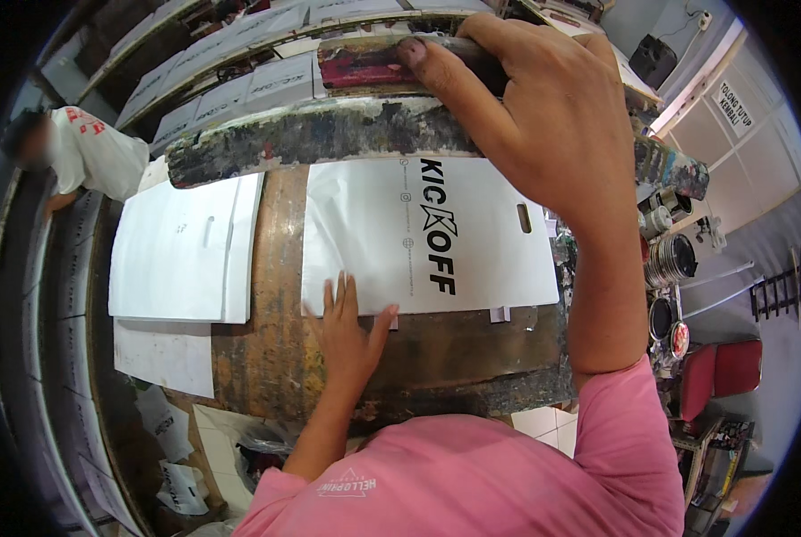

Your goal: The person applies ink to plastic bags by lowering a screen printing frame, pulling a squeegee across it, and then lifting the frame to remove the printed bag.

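A white flat bag (355, 215) with black printing and a punched handle slot lies on the worn wooden table (279, 268). At its near left corner my left hand (346, 336) rests with fingers spread, the fingertips on the bag. Higher up, close to the camera, my right hand (543, 116) is closed round an ink-stained squeegee (364, 67), thumb on its near face; its other fingers are partly hidden. Just beyond the bag, a paint-crusted screen-printing frame (329, 134) spans the table, its near bar above the bag's far edge.
To the left lies a stack of white bags (172, 251) on a white sheet (163, 353). Racks of printed bags (275, 85) stand behind. Another person (96, 152) bends at the left shelves. On the right are ink cans (669, 259) and a red chair (718, 371).
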Action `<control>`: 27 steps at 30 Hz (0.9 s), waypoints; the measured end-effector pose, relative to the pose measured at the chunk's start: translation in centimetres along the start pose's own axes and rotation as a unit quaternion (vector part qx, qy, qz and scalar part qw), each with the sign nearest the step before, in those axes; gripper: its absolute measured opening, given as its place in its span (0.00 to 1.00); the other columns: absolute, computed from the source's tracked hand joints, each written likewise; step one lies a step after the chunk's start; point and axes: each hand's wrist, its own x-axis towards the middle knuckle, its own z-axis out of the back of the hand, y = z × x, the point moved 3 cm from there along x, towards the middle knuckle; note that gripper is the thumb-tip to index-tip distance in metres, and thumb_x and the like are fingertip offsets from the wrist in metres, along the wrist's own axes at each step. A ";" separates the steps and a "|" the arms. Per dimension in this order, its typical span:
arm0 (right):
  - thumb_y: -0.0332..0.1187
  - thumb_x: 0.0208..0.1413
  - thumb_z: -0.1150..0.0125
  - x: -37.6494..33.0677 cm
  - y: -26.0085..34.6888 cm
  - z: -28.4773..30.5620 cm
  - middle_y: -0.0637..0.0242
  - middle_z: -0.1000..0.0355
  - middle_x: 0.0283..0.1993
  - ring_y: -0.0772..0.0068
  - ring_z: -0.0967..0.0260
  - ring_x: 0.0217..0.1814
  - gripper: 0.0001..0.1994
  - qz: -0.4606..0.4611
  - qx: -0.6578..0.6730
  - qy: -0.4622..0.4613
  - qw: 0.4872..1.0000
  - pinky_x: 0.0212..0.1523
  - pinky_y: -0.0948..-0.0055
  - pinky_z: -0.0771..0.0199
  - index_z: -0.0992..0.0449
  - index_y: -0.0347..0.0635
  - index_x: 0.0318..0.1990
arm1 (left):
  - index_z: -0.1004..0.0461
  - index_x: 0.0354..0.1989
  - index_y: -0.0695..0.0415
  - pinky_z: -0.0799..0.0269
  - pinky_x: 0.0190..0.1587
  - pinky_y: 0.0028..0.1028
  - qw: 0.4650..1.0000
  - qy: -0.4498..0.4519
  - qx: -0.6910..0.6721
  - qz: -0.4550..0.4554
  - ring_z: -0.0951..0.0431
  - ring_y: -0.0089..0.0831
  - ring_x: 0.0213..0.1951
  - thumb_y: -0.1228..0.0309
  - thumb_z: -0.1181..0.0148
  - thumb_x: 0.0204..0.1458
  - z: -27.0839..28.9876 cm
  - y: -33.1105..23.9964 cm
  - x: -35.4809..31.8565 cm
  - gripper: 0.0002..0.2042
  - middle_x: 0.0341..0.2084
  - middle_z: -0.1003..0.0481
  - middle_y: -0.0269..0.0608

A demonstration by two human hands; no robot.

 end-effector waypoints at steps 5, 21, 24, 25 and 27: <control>0.59 0.67 0.40 0.7 -0.6 -0.7 0.55 0.25 0.26 0.44 0.27 0.33 0.27 0.018 0.023 -0.006 1.000 0.43 0.50 0.34 0.18 0.40 0.32 | 0.23 0.64 0.66 0.19 0.44 0.39 0.984 -0.110 -0.138 -0.008 0.14 0.47 0.43 0.62 0.32 0.62 3.9 -4.4 8.1 0.26 0.50 0.17 0.62; 0.56 0.69 0.42 -0.7 0.3 -0.5 0.52 0.22 0.33 0.46 0.28 0.39 0.26 -0.019 -0.010 0.021 1.000 0.50 0.56 0.37 0.19 0.38 0.37 | 0.27 0.69 0.65 0.34 0.26 0.18 0.917 -0.227 -0.294 0.145 0.32 0.12 0.24 0.83 0.40 0.51 20.7 15.8 2.4 0.31 0.44 0.22 0.36; 0.55 0.67 0.40 -1.3 0.6 -0.5 0.54 0.22 0.32 0.50 0.26 0.39 0.25 -0.009 0.006 -0.006 1.000 0.49 0.56 0.38 0.18 0.38 0.36 | 0.27 0.68 0.66 0.33 0.30 0.20 0.928 -0.233 -0.235 0.174 0.29 0.16 0.28 0.80 0.39 0.50 25.4 26.3 2.3 0.31 0.41 0.22 0.35; 0.55 0.67 0.40 -1.5 0.7 -0.6 0.54 0.22 0.32 0.49 0.26 0.39 0.25 -0.006 0.004 0.002 1.000 0.50 0.56 0.38 0.18 0.38 0.36 | 0.27 0.68 0.65 0.32 0.32 0.21 0.927 -0.232 -0.245 0.162 0.28 0.18 0.30 0.80 0.39 0.50 26.6 30.0 2.4 0.31 0.41 0.22 0.36; 0.54 0.67 0.39 -1.7 0.8 -0.5 0.54 0.22 0.32 0.49 0.26 0.39 0.24 -0.006 -0.001 -0.001 1.000 0.50 0.56 0.38 0.18 0.37 0.37 | 0.27 0.69 0.63 0.30 0.35 0.23 0.940 -0.224 -0.198 0.163 0.27 0.20 0.32 0.79 0.39 0.50 29.2 36.5 2.4 0.32 0.40 0.22 0.38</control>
